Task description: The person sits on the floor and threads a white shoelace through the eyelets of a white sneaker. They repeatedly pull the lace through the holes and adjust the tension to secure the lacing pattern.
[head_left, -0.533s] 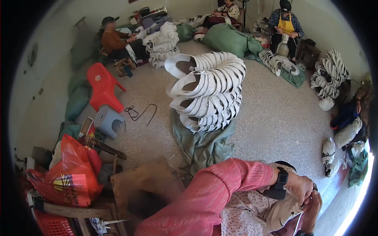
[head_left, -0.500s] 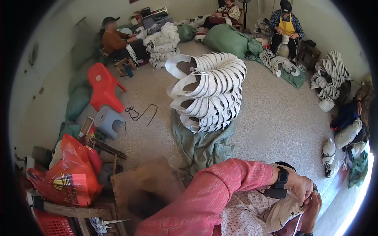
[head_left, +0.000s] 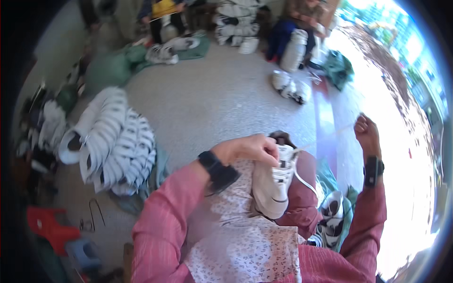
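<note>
A white shoe [head_left: 273, 186] rests on my lap, toe pointing toward me. My left hand [head_left: 247, 148] grips its upper near the tongue; a black watch sits on that wrist. My right hand [head_left: 365, 129] is raised to the right, fingers closed on a thin white lace [head_left: 325, 137] that runs taut from the shoe's eyelets. Another loop of lace hangs down the shoe's right side. A floral cloth [head_left: 245, 240] covers my lap under the shoe.
Long rows of nested white shoes [head_left: 113, 146] lie on the floor at left. More shoes [head_left: 290, 87] sit farther out, and a few pairs [head_left: 330, 217] lie by my right knee. A person [head_left: 165, 14] sits at the far wall. A red plastic chair [head_left: 47, 226] stands lower left.
The view has swung to the right, toward the bright doorway. The shoe now shows on my lap, and my right hand has pulled the lace out to the right.
</note>
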Tool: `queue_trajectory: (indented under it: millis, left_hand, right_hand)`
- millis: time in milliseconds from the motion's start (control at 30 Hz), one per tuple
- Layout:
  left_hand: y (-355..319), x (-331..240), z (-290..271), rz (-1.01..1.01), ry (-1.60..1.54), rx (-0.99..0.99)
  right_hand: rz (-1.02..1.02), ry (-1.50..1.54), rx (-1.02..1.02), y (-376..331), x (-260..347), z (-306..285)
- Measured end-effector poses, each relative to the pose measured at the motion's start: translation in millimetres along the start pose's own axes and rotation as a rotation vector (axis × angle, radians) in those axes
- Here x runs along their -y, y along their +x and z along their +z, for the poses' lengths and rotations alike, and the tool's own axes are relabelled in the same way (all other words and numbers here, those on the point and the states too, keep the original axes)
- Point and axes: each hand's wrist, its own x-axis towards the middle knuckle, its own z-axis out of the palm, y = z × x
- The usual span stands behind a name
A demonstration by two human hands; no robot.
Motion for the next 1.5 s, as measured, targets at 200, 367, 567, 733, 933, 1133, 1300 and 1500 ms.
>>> queue_trajectory:
  millis: [200, 367, 567, 733, 933, 1133, 1300, 1500]
  left_hand:
    - [21, -6, 11, -0.076, -0.059, -0.046]
    - [11, -5, 13, -0.123, -0.260, -0.160]
    - [11, 4, 15, -0.050, -0.205, -0.332]
    - [26, -20, 30, 0.205, 0.682, -0.328]
    - [36, -21, 44, 0.194, 0.906, -0.214]
    - [36, -17, 42, 0.088, 0.613, -0.119]
    - [23, -52, 42, -0.041, -0.171, -0.020]
    - [17, -160, 47, 0.287, 0.159, 0.028]
  right_hand:
    - [-0.227, -0.049, -0.089, -20, 17, -28]
    - [-0.269, -0.592, -0.185, -66, -48, 22]
    - [-0.065, -1.224, 0.185, -109, -99, -6]
    - [-0.483, -1.465, 0.551, -106, -164, 8]
    - [-0.278, -1.508, 0.690, -114, -184, 12]
    - [0.061, -1.022, 0.524, -119, -165, 24]
    - [0.107, -1.094, 0.474, -126, -140, 56]
    - [-0.601, -1.481, 0.702, -125, -158, 79]
